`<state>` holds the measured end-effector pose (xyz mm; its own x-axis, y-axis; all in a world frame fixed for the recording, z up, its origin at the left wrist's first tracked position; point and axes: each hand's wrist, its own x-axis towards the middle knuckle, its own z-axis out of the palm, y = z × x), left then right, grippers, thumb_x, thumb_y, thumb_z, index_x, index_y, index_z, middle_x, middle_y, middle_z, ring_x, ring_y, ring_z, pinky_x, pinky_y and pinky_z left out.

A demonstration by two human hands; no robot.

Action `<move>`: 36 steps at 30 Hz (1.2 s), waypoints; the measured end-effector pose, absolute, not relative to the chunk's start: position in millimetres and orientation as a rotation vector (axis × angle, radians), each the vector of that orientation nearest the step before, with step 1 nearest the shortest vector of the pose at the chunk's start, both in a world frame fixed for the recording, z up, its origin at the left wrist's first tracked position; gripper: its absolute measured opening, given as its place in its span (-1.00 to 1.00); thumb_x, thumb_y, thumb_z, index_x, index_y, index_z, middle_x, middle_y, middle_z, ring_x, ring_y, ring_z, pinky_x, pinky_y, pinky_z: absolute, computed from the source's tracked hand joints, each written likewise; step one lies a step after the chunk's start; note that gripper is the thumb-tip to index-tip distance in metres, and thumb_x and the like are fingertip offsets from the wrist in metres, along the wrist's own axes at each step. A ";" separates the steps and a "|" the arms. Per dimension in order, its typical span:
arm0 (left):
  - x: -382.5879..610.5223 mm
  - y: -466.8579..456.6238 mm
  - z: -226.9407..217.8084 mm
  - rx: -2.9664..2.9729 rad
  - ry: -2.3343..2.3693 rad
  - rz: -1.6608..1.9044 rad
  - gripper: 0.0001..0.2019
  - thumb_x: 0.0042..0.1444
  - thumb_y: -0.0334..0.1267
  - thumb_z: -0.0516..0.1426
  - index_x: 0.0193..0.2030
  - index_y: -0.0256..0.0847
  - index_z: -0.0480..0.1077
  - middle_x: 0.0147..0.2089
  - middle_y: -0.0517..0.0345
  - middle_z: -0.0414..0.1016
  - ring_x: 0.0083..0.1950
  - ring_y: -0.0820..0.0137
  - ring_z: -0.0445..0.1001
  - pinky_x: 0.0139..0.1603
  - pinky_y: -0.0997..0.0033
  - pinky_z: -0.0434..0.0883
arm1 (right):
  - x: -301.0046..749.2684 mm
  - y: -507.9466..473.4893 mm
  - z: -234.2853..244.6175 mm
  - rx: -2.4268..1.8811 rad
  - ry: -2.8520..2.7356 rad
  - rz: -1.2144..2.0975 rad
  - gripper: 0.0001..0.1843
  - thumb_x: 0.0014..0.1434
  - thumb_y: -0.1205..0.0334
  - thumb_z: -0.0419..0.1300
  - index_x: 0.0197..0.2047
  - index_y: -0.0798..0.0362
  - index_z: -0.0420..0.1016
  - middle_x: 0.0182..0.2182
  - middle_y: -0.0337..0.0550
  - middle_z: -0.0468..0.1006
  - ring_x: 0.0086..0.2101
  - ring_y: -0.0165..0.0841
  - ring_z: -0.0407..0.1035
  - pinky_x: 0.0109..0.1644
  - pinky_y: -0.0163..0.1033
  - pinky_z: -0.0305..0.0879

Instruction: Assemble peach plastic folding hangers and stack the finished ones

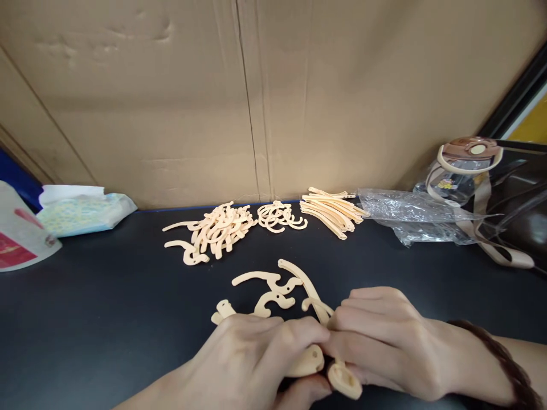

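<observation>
My left hand (252, 353) is closed around a cream plastic hanger piece (308, 363) with a small hole near its rounded end. Beside it, my right hand (384, 336) grips another cream plastic hanger piece (345, 380), whose hollow oval end sticks out below the fingers. The two hands meet low in the view, and their fingertips hide how the pieces touch. Just beyond them lie a curved arm piece (252, 277), a second curved piece (273, 297) and a long thin strip (299, 277). A small hook (314, 303) shows by my right fingers.
Farther back sit a pile of curved arms (224, 228), a heap of small hooks (277, 215) and a stack of long strips (331, 210). Clear plastic bags (410, 213) and a strapped bottle (461, 176) stand right; a tissue pack (85, 210) and white cup (21, 233) left. Cardboard (171, 102) rises behind.
</observation>
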<state>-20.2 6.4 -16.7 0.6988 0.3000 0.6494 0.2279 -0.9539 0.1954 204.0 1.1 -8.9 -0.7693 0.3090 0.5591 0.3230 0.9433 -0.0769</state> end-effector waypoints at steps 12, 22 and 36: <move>-21.8 11.0 -16.6 2.782 0.488 1.018 -0.80 0.35 -0.32 0.03 0.07 -0.29 0.20 -0.25 0.20 0.60 -0.47 0.51 0.55 -0.43 0.61 0.44 | 197.9 5.1 -14.1 -0.572 -2.487 -0.143 -0.68 0.42 0.35 -0.12 -0.34 0.08 0.32 -0.50 -0.23 0.39 -0.51 -0.42 0.16 -0.45 -0.30 0.08; -20.6 9.7 -14.4 2.782 0.484 1.009 -0.89 0.40 -0.25 -0.03 -0.05 -0.22 0.22 -0.27 0.21 0.59 -0.42 0.53 0.55 -0.44 0.63 0.41 | 200.8 7.7 -15.9 -0.596 -2.528 -0.088 -0.73 0.45 0.33 -0.16 -0.09 0.07 0.34 -0.43 -0.24 0.37 -0.44 -0.40 0.18 -0.35 -0.30 0.07; -20.3 13.7 -14.2 2.782 0.478 1.093 -0.88 0.37 -0.24 0.05 -0.08 -0.24 0.32 -0.36 0.28 0.52 -0.44 0.58 0.48 -0.34 0.67 0.41 | 203.3 11.2 -14.0 -0.528 -2.579 -0.038 -0.74 0.41 0.38 -0.12 -0.15 0.13 0.39 -0.42 -0.21 0.41 -0.43 -0.39 0.17 -0.36 -0.29 0.09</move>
<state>-20.3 13.7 -14.2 0.6903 0.3305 0.6436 0.2481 -0.9438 0.2186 203.3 11.2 -14.0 -0.7982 0.3612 0.4822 0.3752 0.9242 -0.0713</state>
